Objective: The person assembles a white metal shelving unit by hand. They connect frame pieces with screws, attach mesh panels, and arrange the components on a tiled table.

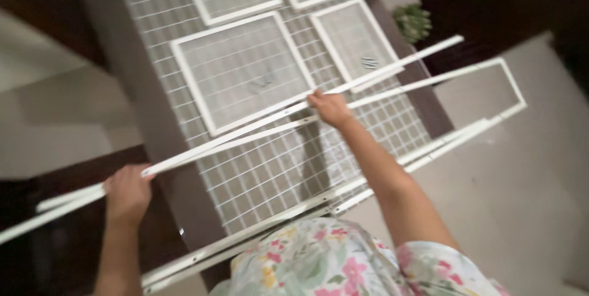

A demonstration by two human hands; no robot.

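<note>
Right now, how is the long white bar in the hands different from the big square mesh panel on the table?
The long white bar is thin and solid, while the square mesh panel is wide, a white frame filled with wire grid. The bar is gripped by the left hand and the right hand; the panel lies flat with no hand on it. The bar juts past the table's edge; the panel stays within it. Both are white.

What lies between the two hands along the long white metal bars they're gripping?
In the head view, left hand and right hand grip the long white metal bars; between them the bars cross a large white wire grid panel on the dark table.
</note>
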